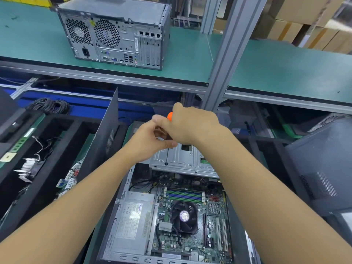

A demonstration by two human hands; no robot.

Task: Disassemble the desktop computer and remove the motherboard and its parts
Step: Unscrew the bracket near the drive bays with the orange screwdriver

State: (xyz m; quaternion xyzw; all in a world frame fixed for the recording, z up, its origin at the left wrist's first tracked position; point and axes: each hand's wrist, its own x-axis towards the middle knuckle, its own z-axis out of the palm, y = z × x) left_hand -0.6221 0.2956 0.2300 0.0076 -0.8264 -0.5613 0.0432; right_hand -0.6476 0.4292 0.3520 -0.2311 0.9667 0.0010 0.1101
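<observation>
motherboard [211,223] sits in the case [122,197], right hand [192,126] grip wrapped on the screwdriver [169,116], left hand [148,141] pinching its shaft, likely steadying the tip on the drive cage [182,161].

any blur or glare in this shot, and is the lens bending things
Head view: wide-angle bend, the shelf edge bows and the post leans; cardboard boxes top right are smeared; a glare spot sits on the fan hub; the motherboard reads sharp.

Bright, even overhead light – soft shadows, faint glare on the green shelf [181,60]; wide-angle bending and blur at edges.
</observation>
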